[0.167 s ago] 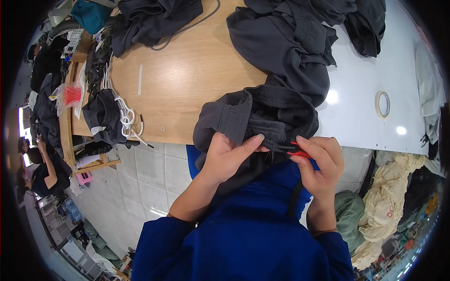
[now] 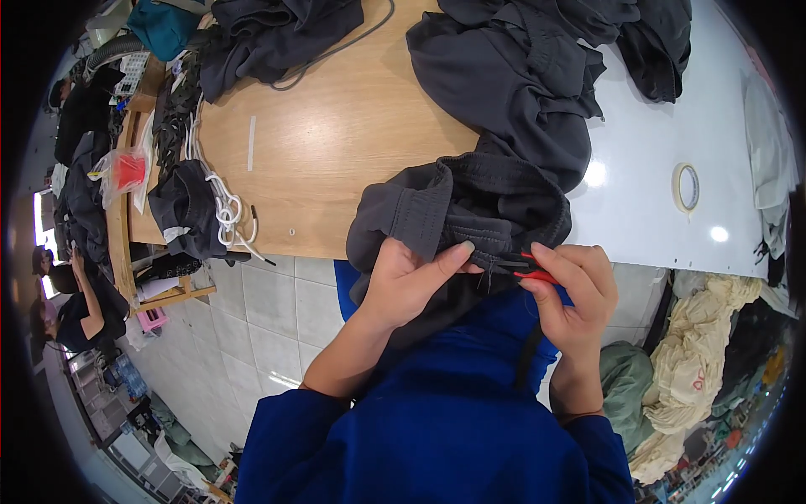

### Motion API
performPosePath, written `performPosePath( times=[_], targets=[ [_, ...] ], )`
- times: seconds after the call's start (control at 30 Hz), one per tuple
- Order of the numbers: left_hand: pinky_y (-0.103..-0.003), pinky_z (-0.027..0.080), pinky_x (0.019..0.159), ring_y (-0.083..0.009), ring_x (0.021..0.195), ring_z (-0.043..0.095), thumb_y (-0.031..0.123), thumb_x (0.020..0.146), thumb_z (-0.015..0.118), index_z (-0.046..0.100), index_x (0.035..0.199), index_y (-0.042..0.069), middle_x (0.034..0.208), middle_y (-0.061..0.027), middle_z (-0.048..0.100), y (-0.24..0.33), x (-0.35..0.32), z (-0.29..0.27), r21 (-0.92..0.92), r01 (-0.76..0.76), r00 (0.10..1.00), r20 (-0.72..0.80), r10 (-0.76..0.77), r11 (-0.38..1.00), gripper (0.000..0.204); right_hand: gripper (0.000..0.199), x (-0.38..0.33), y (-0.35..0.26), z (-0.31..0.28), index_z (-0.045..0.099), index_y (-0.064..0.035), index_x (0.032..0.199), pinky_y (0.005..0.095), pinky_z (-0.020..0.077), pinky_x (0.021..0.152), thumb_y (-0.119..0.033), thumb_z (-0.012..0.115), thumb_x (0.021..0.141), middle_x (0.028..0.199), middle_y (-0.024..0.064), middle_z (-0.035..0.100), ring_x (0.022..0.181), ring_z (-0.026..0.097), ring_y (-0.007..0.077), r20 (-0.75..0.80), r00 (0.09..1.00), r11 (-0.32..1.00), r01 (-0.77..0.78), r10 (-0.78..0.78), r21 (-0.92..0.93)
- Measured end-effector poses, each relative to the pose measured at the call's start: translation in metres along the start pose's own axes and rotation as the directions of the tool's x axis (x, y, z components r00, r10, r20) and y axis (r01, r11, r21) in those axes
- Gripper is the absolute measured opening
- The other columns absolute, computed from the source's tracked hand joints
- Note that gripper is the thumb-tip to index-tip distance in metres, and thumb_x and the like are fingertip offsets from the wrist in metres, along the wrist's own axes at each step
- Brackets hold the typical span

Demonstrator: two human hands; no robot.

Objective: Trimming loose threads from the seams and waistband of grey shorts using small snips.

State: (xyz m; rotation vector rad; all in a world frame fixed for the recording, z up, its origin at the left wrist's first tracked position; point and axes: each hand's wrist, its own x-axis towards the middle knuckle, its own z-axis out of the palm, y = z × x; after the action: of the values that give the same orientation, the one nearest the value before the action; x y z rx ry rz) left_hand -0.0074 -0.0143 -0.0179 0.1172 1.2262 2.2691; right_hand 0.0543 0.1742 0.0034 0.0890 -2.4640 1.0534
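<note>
A dark grey garment (image 2: 411,206) with a gathered, stitched waistband lies bunched at the table's near edge and hangs over it. My left hand (image 2: 411,281) pinches its band between thumb and fingers. In my right hand (image 2: 575,290) is a pair of red-handled thread snips (image 2: 533,275), gripped between thumb and fingers. Their dark blades point left at the fabric, close to my left fingertips. Loose thread ends show beside the blade tips. Whether the blades touch a thread is too small to tell.
More dark grey garments (image 2: 512,76) lie farther back on the wooden table (image 2: 327,151). White cords (image 2: 227,210) hang at its left. A tape roll (image 2: 685,186) rests on the white surface at right. Cream cloth (image 2: 693,361) is heaped at lower right. Another person (image 2: 75,294) sits far left.
</note>
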Motion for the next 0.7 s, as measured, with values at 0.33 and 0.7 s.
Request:
performPosePath(
  times=[0.33,0.7],
  targets=[
    [-0.030,0.054,0.078,-0.0193,0.094,0.060,-0.005,0.087,0.053,0.049,0.113,-0.004,0.106,-0.0132,0.059,0.0008,-0.0006,0.0007,0.006,-0.019,1.000,0.018,0.019,1.000,0.026,0.036,0.0026,-0.0013,-0.0003,0.070,-0.0099,0.091,0.0261,0.0366,0.051,-0.014,0.078,0.056,0.074,0.0013,0.058,0.060,0.045,0.0159,0.006,0.999,0.998,0.049,-0.049,-0.029],
    [-0.030,0.053,0.079,-0.0187,0.092,0.061,-0.005,0.086,0.055,0.050,0.112,-0.004,0.105,-0.0131,0.060,0.0010,-0.0016,0.0035,0.031,-0.016,0.999,-0.031,0.017,0.999,0.026,0.037,0.0001,-0.0026,-0.0046,0.070,-0.0096,0.091,0.0262,0.0365,0.051,-0.014,0.079,0.055,0.074,0.0020,0.058,0.059,0.046,0.0165,0.023,1.000,1.000,0.013,-0.012,-0.005]
  ],
)
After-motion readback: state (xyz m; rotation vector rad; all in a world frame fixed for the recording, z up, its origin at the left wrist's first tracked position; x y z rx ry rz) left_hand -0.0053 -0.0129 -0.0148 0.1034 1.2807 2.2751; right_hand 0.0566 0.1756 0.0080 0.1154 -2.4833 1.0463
